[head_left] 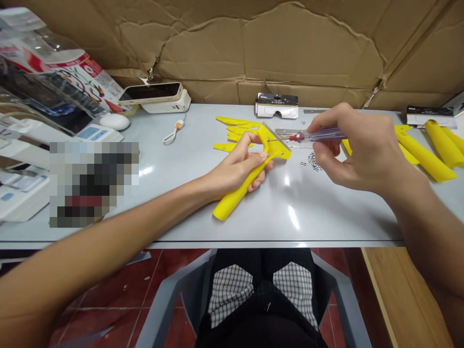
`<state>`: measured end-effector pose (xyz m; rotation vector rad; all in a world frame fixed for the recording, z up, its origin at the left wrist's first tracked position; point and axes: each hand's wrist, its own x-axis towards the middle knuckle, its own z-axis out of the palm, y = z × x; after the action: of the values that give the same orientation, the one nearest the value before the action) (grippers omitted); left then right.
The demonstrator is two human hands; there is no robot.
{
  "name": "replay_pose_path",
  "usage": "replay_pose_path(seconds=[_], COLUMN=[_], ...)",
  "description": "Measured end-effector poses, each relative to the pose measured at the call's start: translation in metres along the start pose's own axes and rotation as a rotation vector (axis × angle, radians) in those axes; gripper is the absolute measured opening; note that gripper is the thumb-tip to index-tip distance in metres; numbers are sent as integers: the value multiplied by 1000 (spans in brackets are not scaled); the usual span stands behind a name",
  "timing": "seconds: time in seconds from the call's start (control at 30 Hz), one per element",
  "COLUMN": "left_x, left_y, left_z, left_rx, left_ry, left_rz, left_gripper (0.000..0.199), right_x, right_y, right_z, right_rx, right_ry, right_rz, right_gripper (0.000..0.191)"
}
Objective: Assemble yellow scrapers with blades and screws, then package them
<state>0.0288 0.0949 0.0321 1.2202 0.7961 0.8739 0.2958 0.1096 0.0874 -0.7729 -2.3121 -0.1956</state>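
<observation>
Scraper (232,198) of yellow plastic looks light and stiff. Its smooth handle may be a little slippery, so the neck just below the wide head seems the surest place to hold. It lies in the left hand (235,169) over the middle of the table (163,193), fingers curled closed around the neck, thumb reaching toward the head. The right hand (357,150) holds a screwdriver (321,135) with a clear handle and red collar, fingers closed narrowly around it, its tip at the head. Small metal nuts (311,162) lie scattered just beside the right hand. More yellow handles (427,159) lie off to the right, and flat yellow pieces (235,128) lie behind the scraper. A phone (150,93), a mouse (115,122) and a packaging card (277,105) sit along the back, before torn cardboard (253,43), with red floor tiles (108,290) below
</observation>
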Motion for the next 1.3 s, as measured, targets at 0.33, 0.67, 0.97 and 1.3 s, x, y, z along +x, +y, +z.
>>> replay_pose_path(seconds=[0.33,0.67,0.97,1.3], left_x=[2,2,2,1], left_y=[-1,-1,0,0], left_z=[-1,-1,1,0], left_rx=[-10,-18,11,-30], left_ry=[82,91,106,104], left_rz=[6,-17,3,-24], left_gripper=[30,34,27,34], right_x=[-1,1,-1,-1], right_y=[4,-3,7,-2], right_z=[3,-2,6,1], right_rx=[-46,30,7,58], right_ry=[-95,-109,-97,-126], right_rz=[29,93,79,114], right_gripper=[24,29,24,28])
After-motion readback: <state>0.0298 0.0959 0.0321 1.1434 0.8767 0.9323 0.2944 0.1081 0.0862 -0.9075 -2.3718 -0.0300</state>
